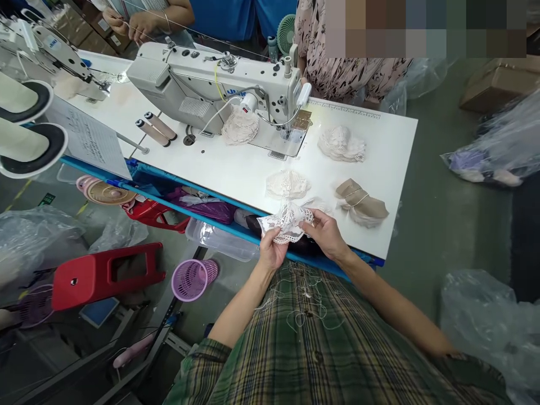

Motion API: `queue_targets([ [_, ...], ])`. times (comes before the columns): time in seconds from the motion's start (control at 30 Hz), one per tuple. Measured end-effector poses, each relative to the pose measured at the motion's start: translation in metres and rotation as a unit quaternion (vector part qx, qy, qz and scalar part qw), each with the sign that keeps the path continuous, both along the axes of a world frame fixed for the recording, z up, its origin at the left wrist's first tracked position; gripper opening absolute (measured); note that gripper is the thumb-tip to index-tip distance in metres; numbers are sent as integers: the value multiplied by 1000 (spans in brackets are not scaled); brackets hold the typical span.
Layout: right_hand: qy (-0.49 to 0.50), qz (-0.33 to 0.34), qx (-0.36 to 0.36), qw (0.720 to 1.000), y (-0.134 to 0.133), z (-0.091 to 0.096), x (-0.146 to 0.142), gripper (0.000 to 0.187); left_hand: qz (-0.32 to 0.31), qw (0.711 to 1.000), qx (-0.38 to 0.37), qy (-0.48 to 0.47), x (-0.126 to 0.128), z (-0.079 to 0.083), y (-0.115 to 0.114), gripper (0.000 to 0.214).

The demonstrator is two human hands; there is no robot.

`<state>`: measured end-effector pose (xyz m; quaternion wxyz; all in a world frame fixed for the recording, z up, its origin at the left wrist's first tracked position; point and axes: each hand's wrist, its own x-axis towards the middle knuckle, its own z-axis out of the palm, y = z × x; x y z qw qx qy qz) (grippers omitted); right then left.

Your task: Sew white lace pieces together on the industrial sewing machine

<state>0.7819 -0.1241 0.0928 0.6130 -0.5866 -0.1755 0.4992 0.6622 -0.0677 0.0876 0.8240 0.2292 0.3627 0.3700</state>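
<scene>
A white lace bra cup (288, 220) is held over the table's near edge between both hands. My left hand (273, 247) pinches its lower left side, thumb on top. At its right side, my right hand (325, 232) grips the lace between thumb and fingers. Just beyond lies a cream lace cup stack (287, 184) on the white table (223, 177). Farther right are another pile of lace cups (341, 143) and a tied bundle with a brown wrap (361, 201). Part of a pale lace piece (319, 206) shows behind my right hand.
A sewing machine (219, 84) stands across the table, with lace pieces (240, 125) by its arm and two thread spools (152, 129) to the left. Opposite are a person's hands (141, 25) and another person in a patterned top (350, 79). A red stool (90, 275) and purple basket (189, 281) stand below.
</scene>
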Motion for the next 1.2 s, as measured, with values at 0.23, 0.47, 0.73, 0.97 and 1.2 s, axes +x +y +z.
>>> queue_targets([
  [0.23,-134,11,5,991,-7,1,12,48,-36,992,66,101,-26,-17,13,38],
  [0.47,-256,188,35,948,-13,26,24,51,-166,899,365,177,-27,22,42,53],
  [0.73,-270,245,45,930,-18,30,33,57,-363,867,318,127,-2,32,48,46],
  [0.97,-184,107,30,977,-19,14,24,23,-298,931,182,106,-2,19,36,26],
  [1.2,-175,111,28,978,-17,8,23,24,-248,950,178,71,-3,13,30,30],
])
